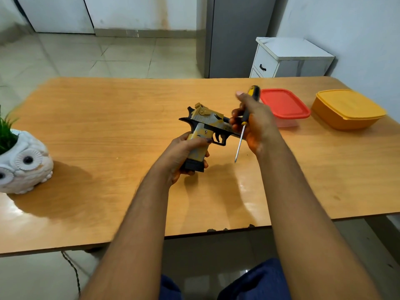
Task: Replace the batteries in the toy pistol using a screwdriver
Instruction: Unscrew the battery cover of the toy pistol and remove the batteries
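Wooden table. Above it, toy pistol, grip wrapped by left hand fingers. Right hand fingers curl over the barrel end, also clamping the screwdriver, tip pointing down, clear of the pistol.

Toy pistol: muzzle end hidden behind right hand; rear of grip covered by left hand. Screwdriver handle top motion-blurred, mid-handle hidden by fingers. Far left of pistol, owl planter cut by frame edge.
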